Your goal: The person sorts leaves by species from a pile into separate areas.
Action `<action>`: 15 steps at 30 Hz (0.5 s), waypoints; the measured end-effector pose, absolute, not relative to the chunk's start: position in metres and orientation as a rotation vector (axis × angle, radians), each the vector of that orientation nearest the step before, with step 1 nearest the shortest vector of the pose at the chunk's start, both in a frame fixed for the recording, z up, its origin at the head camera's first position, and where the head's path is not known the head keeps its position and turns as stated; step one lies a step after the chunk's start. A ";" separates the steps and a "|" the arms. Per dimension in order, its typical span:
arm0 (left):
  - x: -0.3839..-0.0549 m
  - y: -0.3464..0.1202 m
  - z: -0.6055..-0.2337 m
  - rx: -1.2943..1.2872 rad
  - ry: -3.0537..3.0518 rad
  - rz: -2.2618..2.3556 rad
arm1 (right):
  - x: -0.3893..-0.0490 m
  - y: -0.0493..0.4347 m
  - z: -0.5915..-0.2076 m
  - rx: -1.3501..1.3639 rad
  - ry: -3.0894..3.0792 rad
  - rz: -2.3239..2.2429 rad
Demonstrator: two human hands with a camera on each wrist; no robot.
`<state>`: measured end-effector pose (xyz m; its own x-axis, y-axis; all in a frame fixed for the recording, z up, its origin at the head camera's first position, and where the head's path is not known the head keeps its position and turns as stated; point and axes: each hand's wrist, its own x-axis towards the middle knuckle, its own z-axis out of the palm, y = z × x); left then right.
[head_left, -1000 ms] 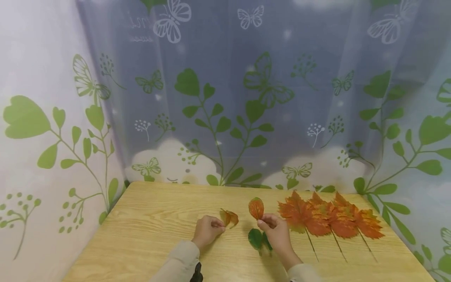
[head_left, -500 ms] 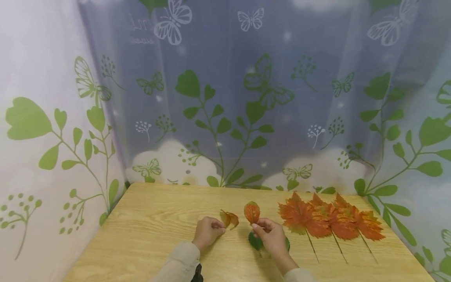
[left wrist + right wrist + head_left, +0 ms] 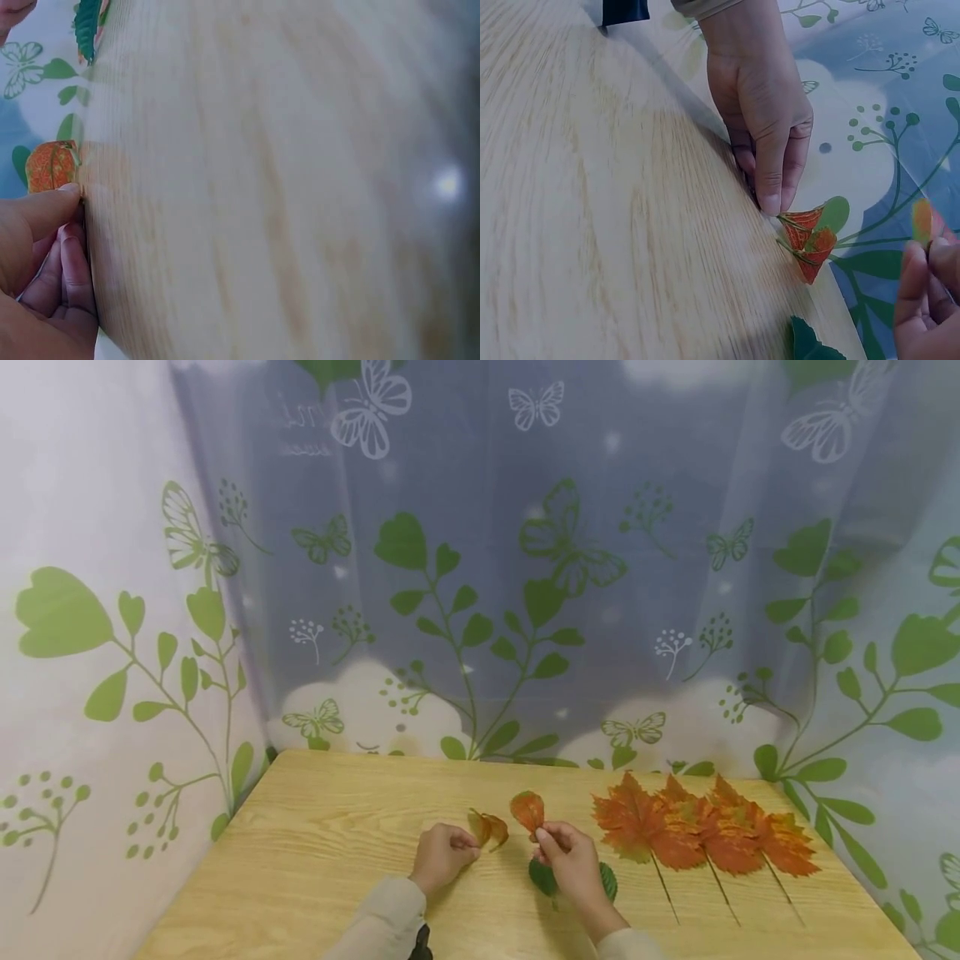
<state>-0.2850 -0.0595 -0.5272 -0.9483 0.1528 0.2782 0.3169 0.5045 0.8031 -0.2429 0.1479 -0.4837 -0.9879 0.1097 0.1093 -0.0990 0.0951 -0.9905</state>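
In the head view, my left hand (image 3: 442,860) pinches the stem end of a curled orange-brown artificial leaf pair (image 3: 487,828) low over the wooden table. The same orange leaves (image 3: 808,236) show in the right wrist view, just beyond the left fingertips. To the right, my right hand (image 3: 573,864) holds a single oval orange leaf (image 3: 527,810) by its base between thumb and fingers, blade upward. Green leaves (image 3: 542,877) lie beneath the right hand, which partly hides them.
Several orange-red maple leaves (image 3: 630,814) with thin dark stems lie overlapping in a row on the right of the table (image 3: 315,835). A printed curtain (image 3: 480,568) with butterflies and plants rises behind the table's far edge.
My right hand has moved left with its orange leaf, closer to the left hand, and the leaf sits a little lower. The left hand stays put with its leaves.
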 end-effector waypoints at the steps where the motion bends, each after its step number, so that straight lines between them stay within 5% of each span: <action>1: -0.285 -0.060 -0.527 -0.405 -2.574 -1.426 | -0.244 0.148 -0.484 -0.026 -2.195 2.016; 15: -0.283 -0.061 -0.525 -0.417 -2.556 -1.450 | -0.251 0.143 -0.489 -0.035 -2.077 2.089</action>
